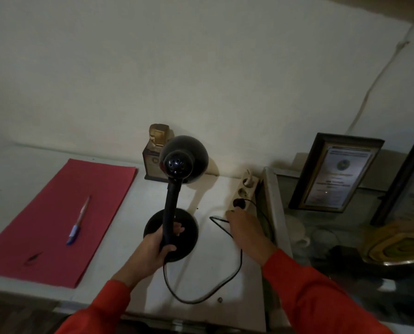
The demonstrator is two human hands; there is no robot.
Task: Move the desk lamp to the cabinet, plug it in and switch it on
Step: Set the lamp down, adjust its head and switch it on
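At three o'clock of the lamp (174, 201), its plug (239, 203) sits in the strip (245, 191); left hand (156, 247) grips the stem, right hand (243, 227) rests loosely curled, empty; lamp unlit.

One lamp (177, 189), one pen (78, 221), one red sheet (56, 220), two framed certificates (333, 174), one power strip (245, 191).

Black desk lamp (174, 189) stands upright on the white cabinet (196, 273), unlit, neck inside the left grip (156, 247); its plug (239, 203) sits in the power strip (243, 192) just beyond the right grip (243, 227).
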